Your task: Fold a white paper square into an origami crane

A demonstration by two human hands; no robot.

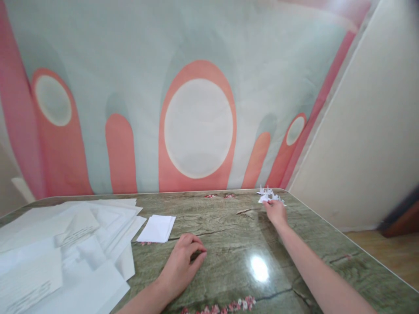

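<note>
right hand point(276, 212) touches folded paper pieces point(269, 196); writing illegible.

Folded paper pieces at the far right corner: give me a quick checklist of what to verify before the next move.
1. Right hand touches the folded paper pieces: ok.
2. Firm grasp on a piece: cannot tell, fingertips hidden.
3. Pieces clear of the table edge: not ok, they sit at the corner.
4. Left hand free, resting on the table: ok.
5. Small paper stack unobstructed: ok.
6. Loose sheets tidy: not ok, spread and overlapping.
</note>
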